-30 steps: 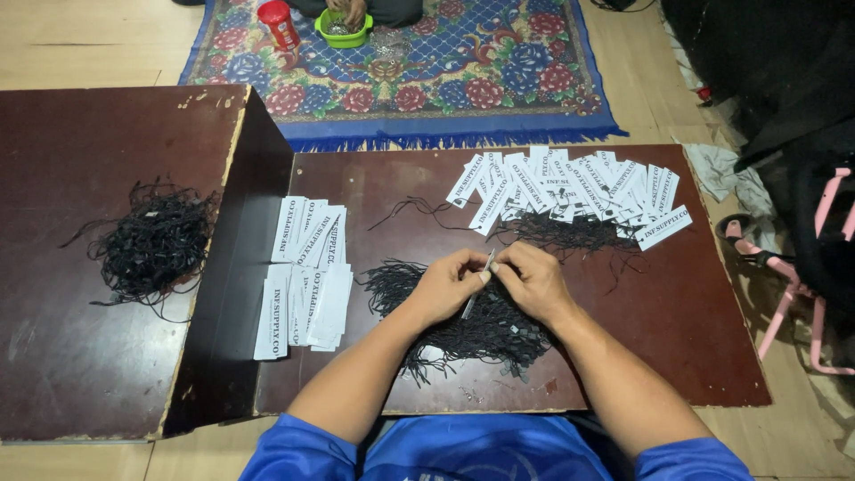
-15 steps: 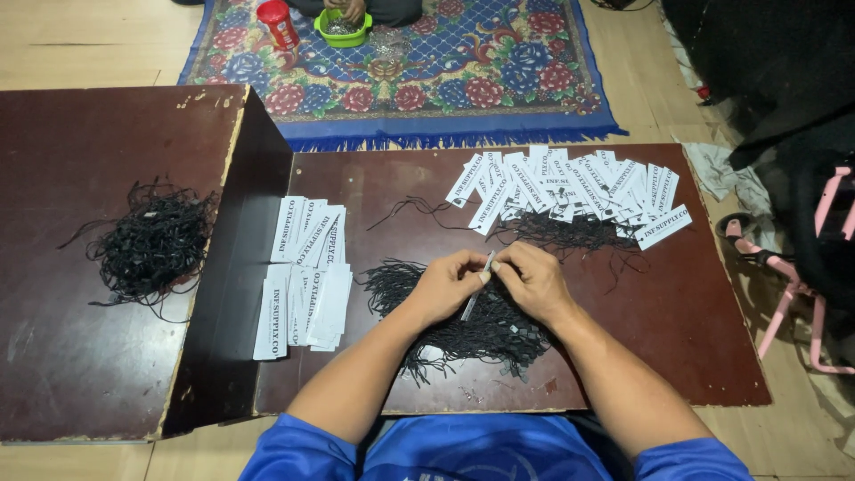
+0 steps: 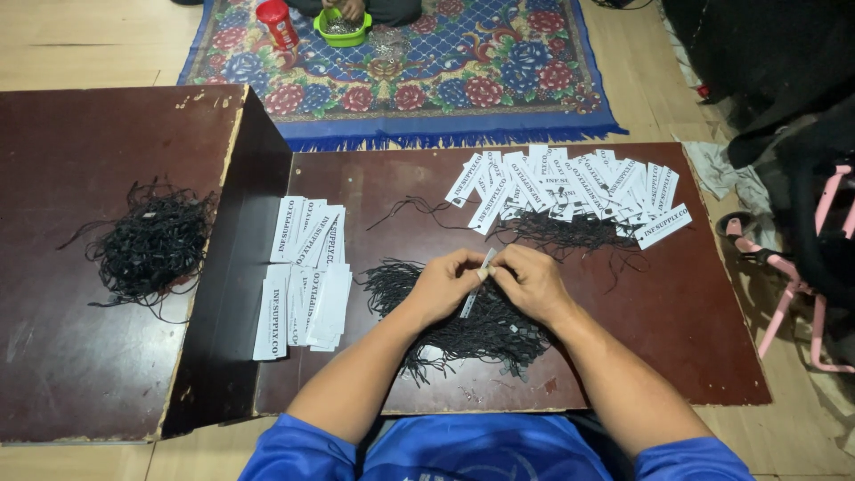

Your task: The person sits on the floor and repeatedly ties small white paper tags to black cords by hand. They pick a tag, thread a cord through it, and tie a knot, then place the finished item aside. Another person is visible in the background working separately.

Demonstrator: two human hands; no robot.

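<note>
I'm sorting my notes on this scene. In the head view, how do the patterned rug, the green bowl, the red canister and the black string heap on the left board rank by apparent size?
1. Patterned floral rug with blue fringe, though cut off by the frame.
2. Tangled black string heap.
3. and 4. Green plastic bowl and red cylindrical canister: they look alike, and both lie farther from the camera, so I leave them unranked.

A patterned rug (image 3: 499, 80) lies far beyond the table, bearing a red canister (image 3: 277, 22) and green bowl (image 3: 343, 31) (another person's hand inside); pink chair (image 3: 802, 294) stands right.

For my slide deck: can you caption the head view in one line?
Left hand and right hand pinch a white paper tag over black strings on a dark board.
</note>
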